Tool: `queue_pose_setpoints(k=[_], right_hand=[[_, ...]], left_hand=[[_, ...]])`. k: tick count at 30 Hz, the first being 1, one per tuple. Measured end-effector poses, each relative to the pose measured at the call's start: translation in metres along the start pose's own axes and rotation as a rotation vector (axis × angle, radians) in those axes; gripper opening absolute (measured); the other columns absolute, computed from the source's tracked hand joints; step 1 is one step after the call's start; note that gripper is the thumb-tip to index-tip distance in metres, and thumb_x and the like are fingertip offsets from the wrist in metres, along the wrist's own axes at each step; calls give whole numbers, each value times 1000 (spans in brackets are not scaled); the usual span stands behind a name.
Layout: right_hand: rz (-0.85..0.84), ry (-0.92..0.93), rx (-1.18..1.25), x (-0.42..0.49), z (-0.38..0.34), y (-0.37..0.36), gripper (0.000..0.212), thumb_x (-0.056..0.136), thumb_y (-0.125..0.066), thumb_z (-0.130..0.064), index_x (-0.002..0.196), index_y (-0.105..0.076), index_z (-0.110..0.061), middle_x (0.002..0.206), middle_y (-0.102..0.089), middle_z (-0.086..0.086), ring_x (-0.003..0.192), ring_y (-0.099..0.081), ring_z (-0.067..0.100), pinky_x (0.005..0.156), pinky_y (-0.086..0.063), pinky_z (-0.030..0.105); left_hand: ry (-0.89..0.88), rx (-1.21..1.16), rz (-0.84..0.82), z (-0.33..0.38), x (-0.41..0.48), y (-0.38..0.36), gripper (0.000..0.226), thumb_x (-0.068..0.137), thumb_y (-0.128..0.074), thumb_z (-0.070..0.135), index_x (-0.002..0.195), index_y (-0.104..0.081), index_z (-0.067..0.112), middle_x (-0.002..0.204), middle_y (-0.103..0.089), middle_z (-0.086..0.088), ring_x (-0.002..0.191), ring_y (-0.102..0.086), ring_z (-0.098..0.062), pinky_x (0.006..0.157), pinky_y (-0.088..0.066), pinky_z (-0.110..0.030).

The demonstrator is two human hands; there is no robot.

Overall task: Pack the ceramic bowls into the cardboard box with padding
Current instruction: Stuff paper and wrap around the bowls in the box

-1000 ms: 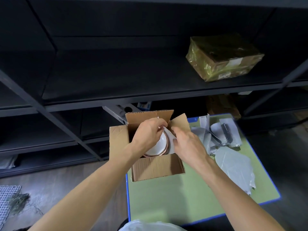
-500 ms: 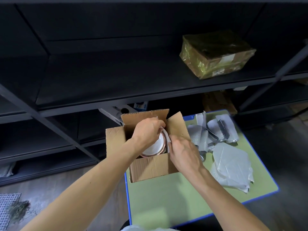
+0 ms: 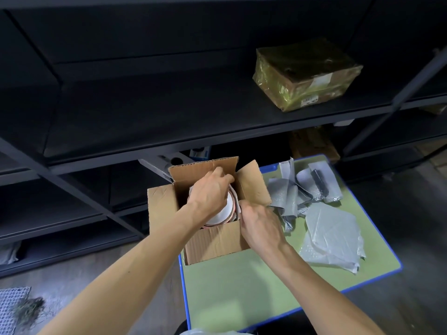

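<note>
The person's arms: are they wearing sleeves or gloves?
No. The left arm and right arm are bare right to the picture's edge, no sleeves. The left grip and right grip are bare hands: no gloves, and no watch or bracelet shows at the wrists.

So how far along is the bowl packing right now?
Done: white bowls already sit nested inside the cardboard box. In hand: the left hand grips them from above while the right hand reaches in at their right side; what its fingers hold is hidden. Left: padding sheets lie loose on the table, and the box flaps stand open.
</note>
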State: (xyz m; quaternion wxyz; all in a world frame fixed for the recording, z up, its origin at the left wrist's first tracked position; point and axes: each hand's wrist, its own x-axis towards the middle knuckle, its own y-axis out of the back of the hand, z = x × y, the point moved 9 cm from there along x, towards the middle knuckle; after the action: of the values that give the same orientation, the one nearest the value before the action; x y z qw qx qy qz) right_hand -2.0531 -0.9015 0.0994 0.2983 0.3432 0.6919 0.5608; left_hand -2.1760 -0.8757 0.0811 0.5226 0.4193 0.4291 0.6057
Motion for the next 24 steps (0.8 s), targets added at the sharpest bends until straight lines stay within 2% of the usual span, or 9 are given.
queue_pose_setpoints(k=[4, 8, 11, 13, 14, 16, 18, 21, 24], right_hand=[[15, 29, 64, -3, 2, 6, 19, 88, -51, 0, 96, -60, -14, 85, -69, 4, 77, -67, 30, 59, -38, 32], [38, 79, 100, -5, 8, 18, 17, 94, -53, -8, 106, -65, -12, 94, -71, 5, 83, -68, 29, 66, -51, 36], [23, 112, 85, 0, 5, 20, 7, 95, -54, -14, 95, -61, -13, 87, -68, 6, 80, -65, 30, 60, -44, 34], [-9, 129, 36, 10, -1, 17, 12, 97, -56, -21, 92, -60, -11, 84, -67, 9, 79, -64, 32, 59, -40, 34], [-26, 143, 0, 16, -4, 13, 13, 97, -57, -21, 92, -60, -10, 84, -68, 10, 78, -64, 33, 60, -39, 35], [-68, 147, -93, 27, -9, 7, 4, 91, -55, -7, 91, -58, -10, 85, -70, 12, 77, -65, 33, 59, -36, 34], [-97, 132, -159, 35, -10, 0, 16, 84, -52, 3, 89, -54, -12, 84, -70, 11, 74, -65, 31, 57, -35, 33], [-80, 129, -199, 42, -13, -4, 23, 80, -52, 6, 83, -46, -15, 80, -69, 9, 66, -61, 30, 55, -34, 33], [-33, 120, -213, 52, -15, -2, 20, 83, -52, 6, 89, -54, -13, 82, -71, 9, 71, -66, 29, 55, -35, 32]], left_hand=[[0, -17, 33, 3, -5, 2, 46, 90, -63, 17, 135, -54, 28, 116, -55, 0, 103, -58, -22, 79, -52, -33], [18, -5, 77, -1, -9, 9, 50, 89, -65, 15, 135, -53, 28, 117, -55, -1, 98, -59, -22, 72, -55, -37], [23, 62, 60, -4, -5, 11, 41, 91, -64, 19, 129, -58, 32, 113, -56, 1, 97, -60, -21, 69, -51, -33], [24, 94, 30, -4, 1, 12, 31, 95, -59, 22, 123, -62, 32, 109, -59, 2, 97, -61, -22, 69, -49, -33], [23, 118, 11, -4, 4, 12, 26, 96, -56, 24, 119, -64, 32, 108, -62, 2, 98, -62, -22, 70, -48, -33], [21, 184, -11, -5, 9, 12, 17, 96, -56, 24, 107, -67, 30, 104, -66, 4, 98, -64, -23, 68, -46, -32], [46, 246, -19, -9, 10, 14, 14, 96, -56, 24, 97, -68, 30, 99, -69, 5, 94, -66, -23, 63, -42, -31], [88, 305, -8, -16, 8, 19, 15, 96, -52, 27, 91, -67, 27, 91, -71, 4, 84, -67, -23, 58, -39, -30], [141, 324, -12, -25, 4, 23, 15, 93, -53, 22, 88, -66, 24, 84, -71, 2, 76, -66, -24, 56, -36, -30]])
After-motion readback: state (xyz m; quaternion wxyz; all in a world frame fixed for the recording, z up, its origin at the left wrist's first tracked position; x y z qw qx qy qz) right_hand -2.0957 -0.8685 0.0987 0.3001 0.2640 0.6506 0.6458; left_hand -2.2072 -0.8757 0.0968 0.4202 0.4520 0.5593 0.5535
